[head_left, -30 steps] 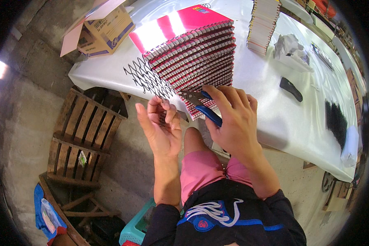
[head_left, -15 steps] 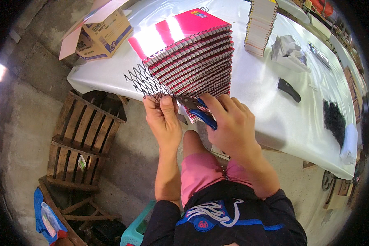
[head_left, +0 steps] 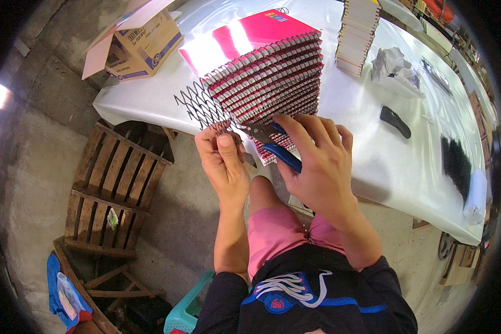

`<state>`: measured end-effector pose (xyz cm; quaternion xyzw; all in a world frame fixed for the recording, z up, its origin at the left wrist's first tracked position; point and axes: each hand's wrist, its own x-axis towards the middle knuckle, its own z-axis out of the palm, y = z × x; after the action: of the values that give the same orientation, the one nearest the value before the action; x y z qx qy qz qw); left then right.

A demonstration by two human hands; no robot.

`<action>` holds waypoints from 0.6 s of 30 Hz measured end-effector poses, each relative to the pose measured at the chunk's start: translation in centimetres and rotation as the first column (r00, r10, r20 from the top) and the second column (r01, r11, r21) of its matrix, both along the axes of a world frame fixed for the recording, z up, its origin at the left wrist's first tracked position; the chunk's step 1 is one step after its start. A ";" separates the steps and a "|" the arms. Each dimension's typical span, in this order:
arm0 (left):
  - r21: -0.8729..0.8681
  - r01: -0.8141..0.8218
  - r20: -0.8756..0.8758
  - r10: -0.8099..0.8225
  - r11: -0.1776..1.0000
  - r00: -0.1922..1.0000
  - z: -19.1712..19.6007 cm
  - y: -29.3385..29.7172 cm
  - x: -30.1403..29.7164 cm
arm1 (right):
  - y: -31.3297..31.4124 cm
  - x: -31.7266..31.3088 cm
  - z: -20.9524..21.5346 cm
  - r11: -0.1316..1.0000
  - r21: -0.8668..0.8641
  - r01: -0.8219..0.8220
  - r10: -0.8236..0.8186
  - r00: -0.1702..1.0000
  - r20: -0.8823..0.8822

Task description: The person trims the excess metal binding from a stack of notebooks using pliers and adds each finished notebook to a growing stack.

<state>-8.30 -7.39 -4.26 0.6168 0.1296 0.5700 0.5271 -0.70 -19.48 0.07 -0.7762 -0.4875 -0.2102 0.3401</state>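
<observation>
A tall stack of spiral notebooks [head_left: 264,83] with glossy pink-red covers stands at the table's front edge, bindings facing me. Loose black wire coil ends [head_left: 197,108] stick out past its left side. My left hand [head_left: 225,164] is closed in a pinch at the lower coil ends; the wire between the fingertips is mostly hidden. Wire cutters with blue handles [head_left: 284,156] are in my right hand [head_left: 325,158], handles spread apart. Their dark jaws point left, close to my left fingertips and the lower bindings; whether they touch a wire I cannot tell.
An open cardboard box [head_left: 145,47] sits at the table's far left. Right of the stack are another notebook stack [head_left: 357,39], crumpled plastic [head_left: 395,69], a black object [head_left: 395,122] and a bundle of black coils [head_left: 455,167]. Wooden slats [head_left: 114,189] and a teal stool [head_left: 189,309] stand below.
The cutters' handles have spread wider as my right fingers loosened. My left hand keeps its pinch at the coil ends. The whole view has shifted slightly.
</observation>
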 end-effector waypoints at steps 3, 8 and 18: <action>0.045 -0.033 -0.003 0.033 0.998 0.999 0.0 0.1 0.1 | 0.3 -0.3 0.2 1.000 -0.020 0.018 -0.018 1.000 -0.001; 0.039 -0.019 0.011 0.019 0.999 1.000 0.0 0.1 0.1 | 0.0 -0.4 0.2 0.999 -0.032 0.031 -0.030 0.999 0.010; 0.109 -0.049 -0.043 0.054 0.993 0.998 -0.1 0.5 -0.2 | 0.5 -0.8 0.4 0.998 -0.059 0.025 -0.024 1.000 0.005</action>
<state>-8.51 -6.93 -4.39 0.6535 0.1267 0.5754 0.4752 -1.53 -19.00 0.45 -0.7914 -0.4846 -0.2015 0.3135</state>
